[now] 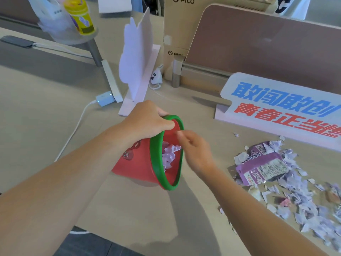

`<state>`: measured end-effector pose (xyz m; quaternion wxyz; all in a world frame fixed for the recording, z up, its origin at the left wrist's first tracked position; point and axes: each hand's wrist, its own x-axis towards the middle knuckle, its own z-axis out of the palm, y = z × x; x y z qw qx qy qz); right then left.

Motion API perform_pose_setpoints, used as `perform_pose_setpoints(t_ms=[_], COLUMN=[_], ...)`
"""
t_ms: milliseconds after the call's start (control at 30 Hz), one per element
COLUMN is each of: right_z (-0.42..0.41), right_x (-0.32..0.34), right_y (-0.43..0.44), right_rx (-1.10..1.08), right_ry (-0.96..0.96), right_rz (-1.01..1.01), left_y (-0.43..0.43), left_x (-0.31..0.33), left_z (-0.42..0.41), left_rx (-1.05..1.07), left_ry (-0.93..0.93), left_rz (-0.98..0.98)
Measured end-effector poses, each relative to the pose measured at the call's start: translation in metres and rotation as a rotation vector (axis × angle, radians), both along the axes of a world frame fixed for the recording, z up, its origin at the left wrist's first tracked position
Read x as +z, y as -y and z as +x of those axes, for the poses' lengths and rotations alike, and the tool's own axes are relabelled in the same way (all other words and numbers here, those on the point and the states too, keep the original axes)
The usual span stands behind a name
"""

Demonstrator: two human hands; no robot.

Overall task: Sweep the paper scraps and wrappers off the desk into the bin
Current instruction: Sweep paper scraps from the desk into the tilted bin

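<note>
Surface: beige office desk [46, 100], pink partition [258, 43] at the back, slogan sign [282, 108] beyond the right hand.
Bin: red bin [140, 163] with a green rim, tipped on its side between the 2 hands, mouth turned toward the right hand, base toward the left forearm.
Left hand: left hand [147, 121] above the bin, fingers curled over the top of the rim, gripping it.
Right hand: right hand [195, 150] at the bin's mouth, fingers loosely bent and blurred; whether it pinches anything cannot be told.
Contents: binned scraps [168, 154], a small pale heap inside.
Remaining: loose scraps [304, 209] spread on the desk outside the right forearm, well apart from the bin; 1 purple wrapper [263, 167] lying among them, nearest the right wrist.
Progress, as judged: partial. Only a little litter is in, and the bulk, wrapper included, is not yet swept.
</note>
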<state>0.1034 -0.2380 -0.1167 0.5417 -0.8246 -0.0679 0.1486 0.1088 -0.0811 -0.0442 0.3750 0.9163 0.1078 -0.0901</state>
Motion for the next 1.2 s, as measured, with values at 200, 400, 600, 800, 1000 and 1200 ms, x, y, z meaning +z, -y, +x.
perform_pose_setpoints(t_ms=[200, 400, 600, 800, 1000, 1200], right_z=[0.028, 0.027, 0.019, -0.016, -0.010, -0.010], right_x=[-0.047, -0.092, -0.083, -0.045, -0.089, -0.090], right_y=[0.047, 0.044, 0.036, 0.028, 0.096, 0.100], right_rx=[-0.137, 0.232, 0.126, 0.093, -0.095, 0.152], right_ry=[-0.074, 0.051, 0.024, 0.183, 0.029, 0.066], right_rz=[-0.415, -0.662, -0.654, -0.207, -0.549, -0.710], left_y=[-0.001, 0.001, 0.001, 0.010, 0.022, 0.042], left_x=[-0.006, -0.006, -0.005, -0.006, -0.007, -0.014], left_z=[0.002, 0.003, 0.003, 0.005, 0.005, 0.005], left_rx=[0.013, -0.010, -0.001, -0.017, -0.065, -0.121], left_ry=[0.016, -0.005, -0.004, -0.006, -0.019, -0.018], left_rz=[-0.003, -0.008, -0.002, 0.023, 0.051, 0.077])
